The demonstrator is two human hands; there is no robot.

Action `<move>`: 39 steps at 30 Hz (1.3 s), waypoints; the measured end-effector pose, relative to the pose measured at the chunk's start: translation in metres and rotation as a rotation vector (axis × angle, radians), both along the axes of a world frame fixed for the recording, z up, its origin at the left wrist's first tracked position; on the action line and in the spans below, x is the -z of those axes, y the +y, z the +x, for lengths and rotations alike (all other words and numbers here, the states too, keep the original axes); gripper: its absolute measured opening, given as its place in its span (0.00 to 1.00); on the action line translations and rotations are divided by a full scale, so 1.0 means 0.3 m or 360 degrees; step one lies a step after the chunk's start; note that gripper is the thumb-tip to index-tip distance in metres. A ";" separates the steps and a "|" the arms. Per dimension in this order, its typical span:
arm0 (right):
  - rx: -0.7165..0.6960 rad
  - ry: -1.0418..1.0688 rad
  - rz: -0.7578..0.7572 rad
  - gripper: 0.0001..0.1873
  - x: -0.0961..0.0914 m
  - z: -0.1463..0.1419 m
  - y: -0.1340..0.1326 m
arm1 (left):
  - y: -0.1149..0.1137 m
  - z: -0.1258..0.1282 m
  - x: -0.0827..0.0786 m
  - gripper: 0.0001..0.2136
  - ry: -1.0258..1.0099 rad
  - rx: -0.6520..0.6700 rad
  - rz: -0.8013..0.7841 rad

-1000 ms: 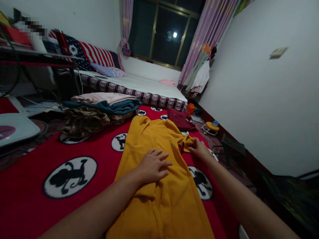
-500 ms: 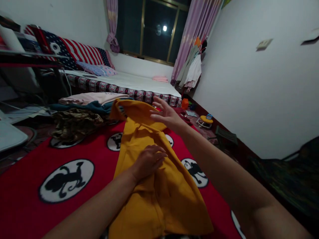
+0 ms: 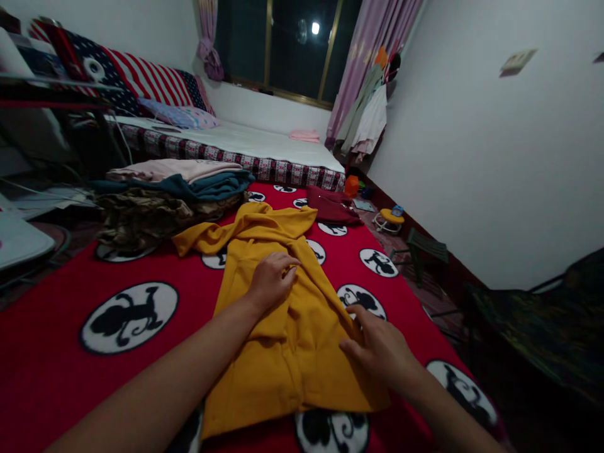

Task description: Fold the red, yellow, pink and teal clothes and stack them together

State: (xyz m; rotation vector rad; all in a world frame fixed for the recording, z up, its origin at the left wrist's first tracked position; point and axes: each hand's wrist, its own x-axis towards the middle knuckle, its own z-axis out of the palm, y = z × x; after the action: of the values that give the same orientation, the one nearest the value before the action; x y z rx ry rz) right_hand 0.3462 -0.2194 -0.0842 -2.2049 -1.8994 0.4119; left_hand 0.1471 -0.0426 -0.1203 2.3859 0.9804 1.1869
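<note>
A mustard-yellow long-sleeved top (image 3: pixel 278 327) lies lengthwise on a red blanket (image 3: pixel 51 384) patterned with dark monkey figures in white ovals. One sleeve sticks out to the left at its far end, and soft folds run down its middle. My left hand (image 3: pixel 274 277) rests on the middle of the top, its fingers curled together against the cloth. Over the right edge, nearer to me, is my right hand (image 3: pixel 377 343), thumb and fingers apart at the cloth. Its palm side is hidden.
Folded clothes (image 3: pixel 179 189) in pink, teal and brown are stacked at the far left. A dark red garment (image 3: pixel 333 204) lies at the far right. Beyond stands a bed (image 3: pixel 264 148). A small stool (image 3: pixel 427 245) and a dark folding chair (image 3: pixel 542 327) stand on the right.
My right hand has come down from the far end of the top to its near right edge. The raised far part has dropped flat, with the sleeve out left. My left hand stays on the top.
</note>
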 end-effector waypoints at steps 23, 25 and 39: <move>-0.0258 0.1194 0.0136 0.11 -0.004 -0.152 0.008 | 0.455 -0.085 -0.168 0.18 0.0958 -0.0766 -0.0100; -0.0204 0.1160 0.0128 0.13 0.003 -0.141 0.003 | 0.477 -0.080 -0.190 0.09 0.0974 -0.0738 -0.0085; -0.0490 0.1162 0.0232 0.33 0.023 -0.206 -0.011 | 0.623 -0.105 -0.500 0.05 0.0873 -0.0956 0.0236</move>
State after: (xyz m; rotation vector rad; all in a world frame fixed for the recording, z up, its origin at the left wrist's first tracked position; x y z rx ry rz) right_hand 0.2845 -0.2228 -0.0913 -1.3799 -1.7516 0.9387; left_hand 0.1155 0.1445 0.0299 2.6908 1.9455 0.7763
